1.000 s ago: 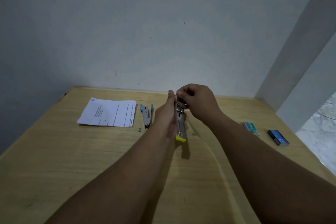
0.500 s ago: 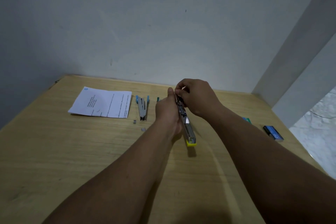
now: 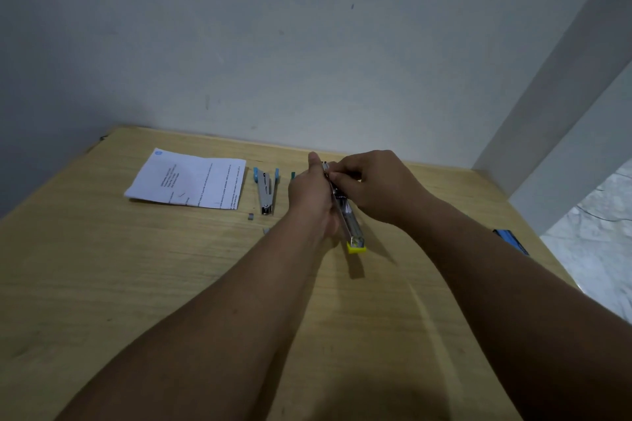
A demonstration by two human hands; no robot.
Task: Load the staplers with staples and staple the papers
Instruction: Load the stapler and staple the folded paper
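Above the wooden surface (image 3: 102, 284), right of the white printed papers (image 3: 188, 181), the left hand (image 3: 313, 196) grips the opened yellow-tipped metal stapler (image 3: 349, 222); the right hand (image 3: 372, 186) pinches at its far end. Best to keep the channel steady and level so staples seat straight.

Light wood-grain table (image 3: 102, 284), far edge butted vs. plain pale grey-white wall (image 3: 307, 44); a few small dark specks on the paint. R side: white post or door frame (image 3: 564, 85) slanting up out of view. Beyond it, pale mottled floor (image 3: 602, 249), brighter than rest. Light dim, even; soft shadows on tabletop.
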